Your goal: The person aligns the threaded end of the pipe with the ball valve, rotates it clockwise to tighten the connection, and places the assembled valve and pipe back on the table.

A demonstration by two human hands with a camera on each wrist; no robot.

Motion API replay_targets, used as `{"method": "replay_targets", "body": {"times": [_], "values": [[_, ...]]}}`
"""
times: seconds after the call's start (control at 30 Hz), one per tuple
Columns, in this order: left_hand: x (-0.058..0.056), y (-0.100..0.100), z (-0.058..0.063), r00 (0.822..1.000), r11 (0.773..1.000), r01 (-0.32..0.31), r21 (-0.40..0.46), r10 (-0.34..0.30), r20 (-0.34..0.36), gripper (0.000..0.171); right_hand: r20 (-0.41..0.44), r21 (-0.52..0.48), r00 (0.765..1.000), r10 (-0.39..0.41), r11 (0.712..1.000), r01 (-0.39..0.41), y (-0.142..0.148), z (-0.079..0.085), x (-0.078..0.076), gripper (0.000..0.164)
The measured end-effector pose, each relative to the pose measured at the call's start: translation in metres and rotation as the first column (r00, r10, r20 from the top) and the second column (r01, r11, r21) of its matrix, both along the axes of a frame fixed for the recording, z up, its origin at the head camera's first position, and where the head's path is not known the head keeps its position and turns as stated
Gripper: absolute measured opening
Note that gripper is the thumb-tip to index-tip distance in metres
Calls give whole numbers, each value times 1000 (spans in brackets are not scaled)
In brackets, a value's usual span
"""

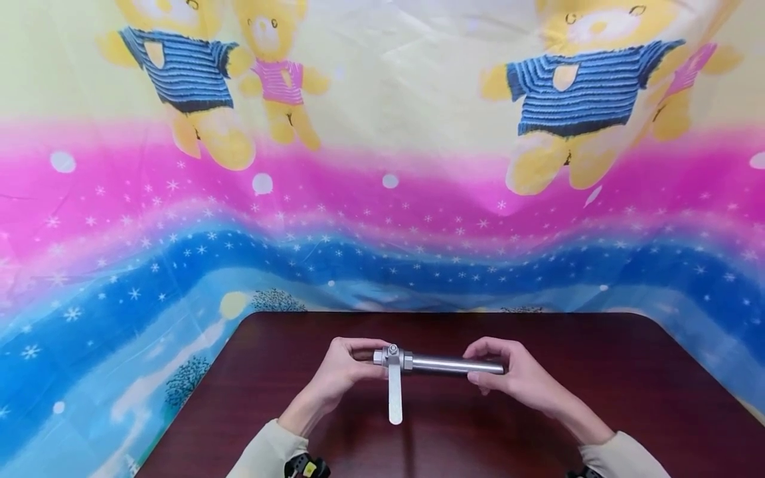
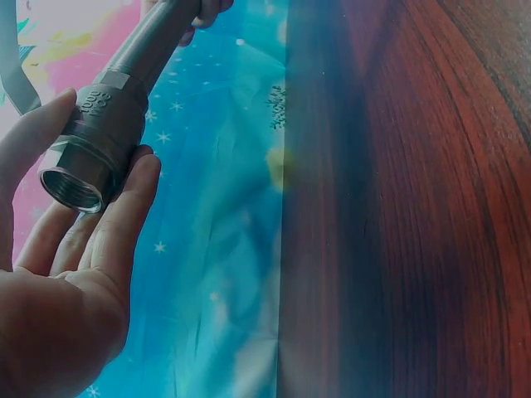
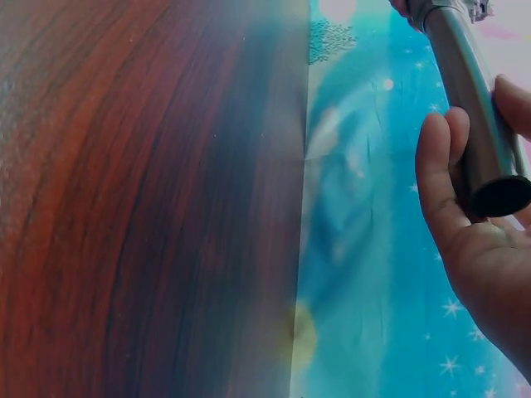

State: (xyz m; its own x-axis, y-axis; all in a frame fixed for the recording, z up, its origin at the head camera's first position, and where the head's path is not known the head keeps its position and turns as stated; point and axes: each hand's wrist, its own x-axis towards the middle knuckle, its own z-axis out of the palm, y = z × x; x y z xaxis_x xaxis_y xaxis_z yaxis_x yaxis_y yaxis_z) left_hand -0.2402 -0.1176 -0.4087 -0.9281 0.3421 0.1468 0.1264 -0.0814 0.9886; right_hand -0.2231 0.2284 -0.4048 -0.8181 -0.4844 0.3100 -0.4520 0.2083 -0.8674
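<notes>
A metal ball valve (image 1: pixel 392 358) with a flat lever handle (image 1: pixel 395 398) is joined to a straight steel pipe (image 1: pixel 448 364), both held above the table. My left hand (image 1: pixel 343 368) grips the valve body between thumb and fingers. In the left wrist view, the valve's open threaded end (image 2: pixel 79 186) faces my left palm, and raised lettering marks its body. My right hand (image 1: pixel 516 372) holds the pipe near its free end, thumb on one side and fingers on the other. The pipe's hollow end (image 3: pixel 502 196) shows in the right wrist view. In the head view the lever hangs toward me.
A dark red-brown wooden table (image 1: pixel 287 438) with rounded far corners lies beneath my hands. Behind it hangs a cloth (image 1: pixel 382 219) printed with bears, snowflakes and trees, meeting the table's far edge.
</notes>
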Motion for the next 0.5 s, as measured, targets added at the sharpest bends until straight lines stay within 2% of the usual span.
{"method": "replay_targets", "body": {"times": [0.07,0.27,0.43,0.5], "values": [[0,0,1,1000,1000,-1,4,1,-5,48,3,2,1000,-2,1000,2,0,1,-1,24],[2,0,2,1000,1000,5,13,-4,-9,48,-26,-25,1000,-15,1000,14,0,0,-2,37],[2,0,2,1000,1000,2,9,-2,-4,49,-9,-17,1000,-27,1000,26,-1,1,0,24],[2,0,2,1000,1000,-3,13,3,1,48,-4,-16,999,-33,999,33,-2,1,0,23]]}}
